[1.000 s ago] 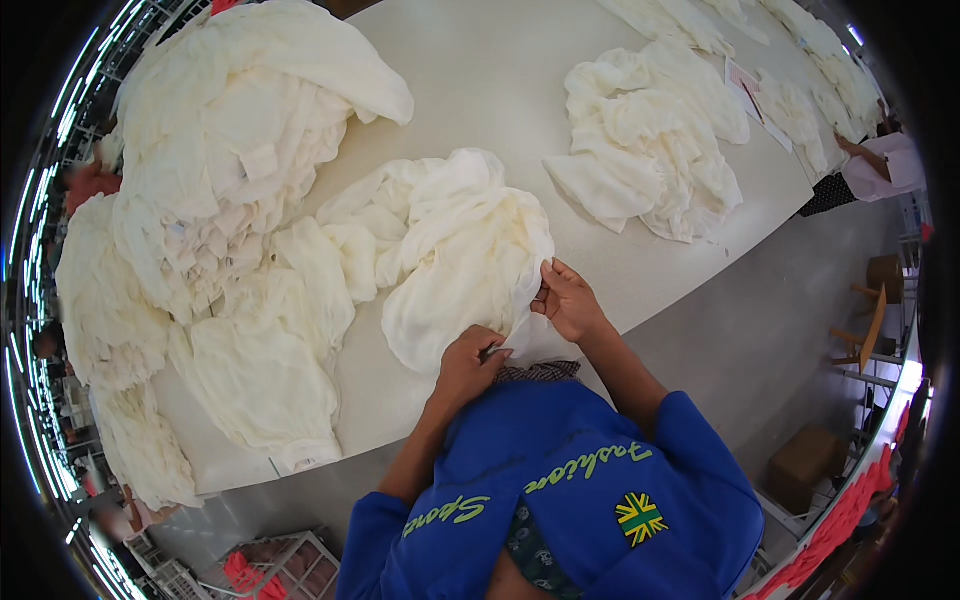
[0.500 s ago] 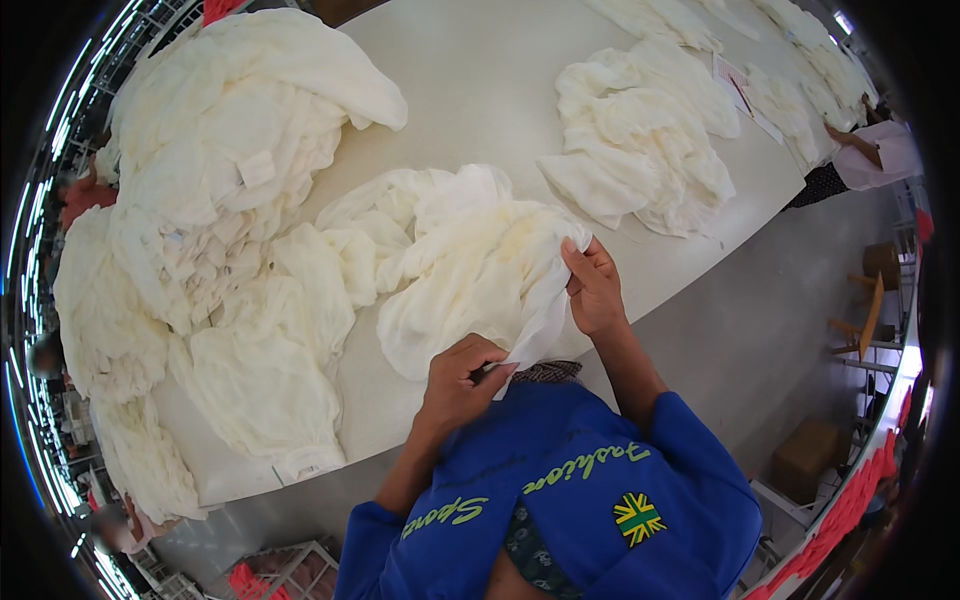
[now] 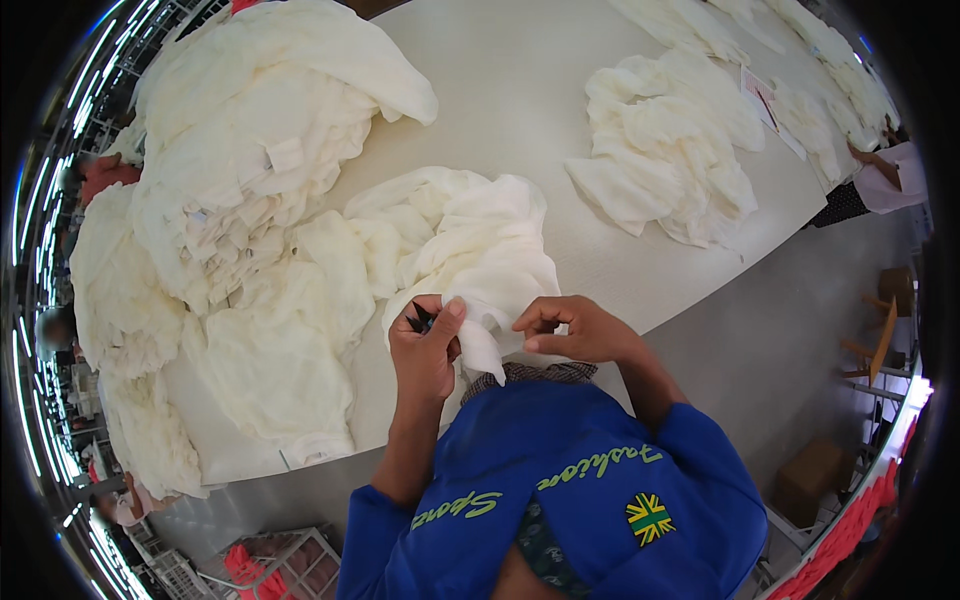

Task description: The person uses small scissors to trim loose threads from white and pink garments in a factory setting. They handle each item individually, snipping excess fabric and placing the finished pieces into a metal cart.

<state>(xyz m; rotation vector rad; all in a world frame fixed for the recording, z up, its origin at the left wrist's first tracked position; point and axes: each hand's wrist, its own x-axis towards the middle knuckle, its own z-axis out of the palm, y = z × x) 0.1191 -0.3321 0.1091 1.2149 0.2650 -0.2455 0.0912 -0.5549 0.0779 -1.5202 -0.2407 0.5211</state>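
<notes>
A crumpled cream-white garment (image 3: 470, 250) lies at the near edge of the pale table (image 3: 520, 100). My left hand (image 3: 425, 350) pinches a fold of it against a small dark tool (image 3: 420, 320) held in the fingers. My right hand (image 3: 575, 330) grips the same garment's hanging edge just to the right, fingers curled. Both hands sit close together above my blue sleeves.
A big heap of cream garments (image 3: 250, 130) fills the table's left side and spills over its edge. A second pile (image 3: 670, 140) lies at the right, more cloth (image 3: 800, 60) beyond. Another person's arm (image 3: 885, 170) reaches in at far right. Grey floor, a cardboard box (image 3: 815, 475), red crates (image 3: 255, 570).
The garment has been pulled toward the table edge and bunched up. My right hand came down from its far side to beside my left hand, which now pinches a fold.
</notes>
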